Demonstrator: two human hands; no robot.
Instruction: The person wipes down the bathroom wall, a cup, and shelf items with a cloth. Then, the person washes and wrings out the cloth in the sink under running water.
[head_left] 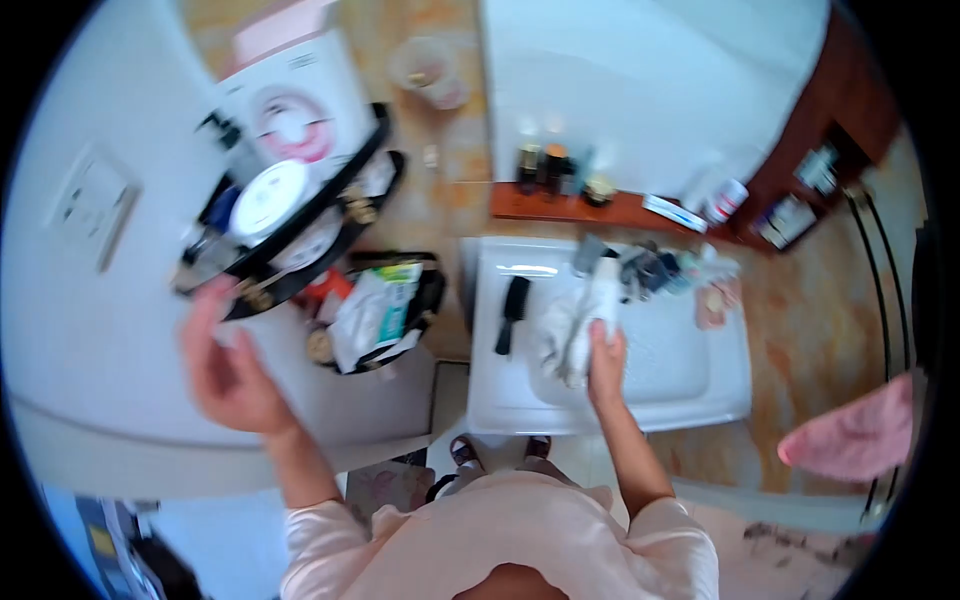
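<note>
Left hand is hanging unclasped with nothing in it beside a crowded black rack, while a black basket of packets is sitting to the right on the white tabletop. Farther right, a black brush is lying in the white sink, and the right hand is gripping a white bottle over the basin, next to a bunched white cloth. Behind, a reddish-brown shelf is carrying small bottles, and a pink cloth is hanging far right near marbled tiles.

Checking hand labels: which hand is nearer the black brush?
Right. The right hand is over the sink, right of the black brush; the left hand is farther off, left of the sink.
</note>
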